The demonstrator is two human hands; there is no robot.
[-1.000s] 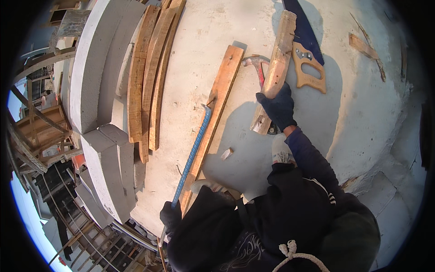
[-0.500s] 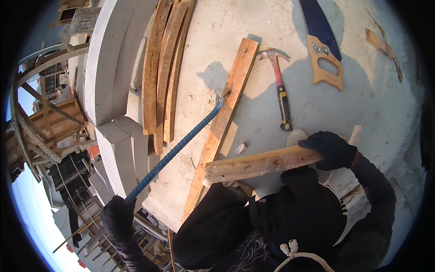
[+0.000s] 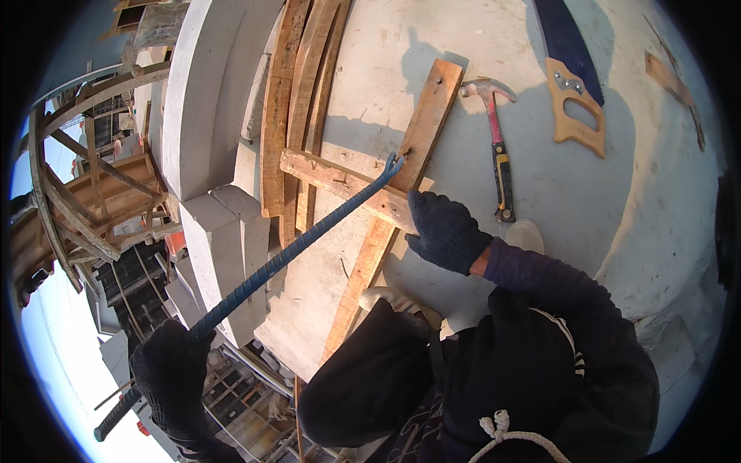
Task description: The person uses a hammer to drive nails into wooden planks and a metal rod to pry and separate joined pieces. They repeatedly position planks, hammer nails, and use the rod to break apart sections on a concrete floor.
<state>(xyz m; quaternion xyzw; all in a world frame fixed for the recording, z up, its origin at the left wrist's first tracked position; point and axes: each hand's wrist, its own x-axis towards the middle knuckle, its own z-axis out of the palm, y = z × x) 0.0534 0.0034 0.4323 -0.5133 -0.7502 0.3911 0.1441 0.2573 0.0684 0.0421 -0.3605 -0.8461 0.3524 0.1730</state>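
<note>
My left hand (image 3: pixel 171 374), in a dark glove, is closed round the lower part of a blue ribbed pry bar (image 3: pixel 285 256). Its forked tip crosses above a long plank (image 3: pixel 431 112) lying on the concrete. In my gloved right hand (image 3: pixel 454 238) is the end of a short wooden board (image 3: pixel 328 176), gripped between thumb and fingers. That board lies across the long plank, and its far end overlaps a stack of planks (image 3: pixel 279 108). Bent nails stick out of the short board. The bar passes over the board near my right hand.
A claw hammer (image 3: pixel 500 158) and a handsaw (image 3: pixel 577 108) lie on the concrete right of the long plank. Pale blocks (image 3: pixel 224 255) line the slab's left edge. Beyond it is a drop with wooden framing (image 3: pixel 100 208). A wood scrap (image 3: pixel 668 81) lies at far right.
My right hand has swung the short board forward and left, from near my lap to across the long plank. My left hand and the bar have shifted slightly.
</note>
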